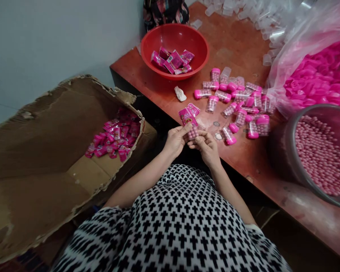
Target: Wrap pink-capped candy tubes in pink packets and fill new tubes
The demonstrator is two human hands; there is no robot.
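On my head-camera feed, the thing in play is a small clear plastic bottle (193, 132) of pink beads, held up below the red plastic bowl (175, 49), which serves as my landmark. A glossy pink wrapper (186, 118) covers its upper end, with a second pink packet (193, 109) just behind it; I cannot tell whether the two are joined. The left hand (175, 140) pinches the bottle between thumb and fingers from one side, and the right hand (206, 148) closes on its lower end from the other. Neither hand is spread, and the fingertips nearly meet.

I judge the bottle to be light and stiff but slick, with beads that may shift inside. The thin wrapper looks soft and easily creased, so I would take hold of the firm bottle body rather than the wrapper.

Right of the bowl, many bottles with pink caps (232, 102) lie scattered on the reddish wooden table (283, 189). Farther right sits a steel bowl (323, 107) heaped with loose pink beads (320, 155), and beyond it a clear plastic bag (286, 64) holds pink lids (320, 75). Pink packets (171, 62) sit inside the red bowl itself. Left of it, an open cardboard box (36, 181) holds more pink packets (115, 136).
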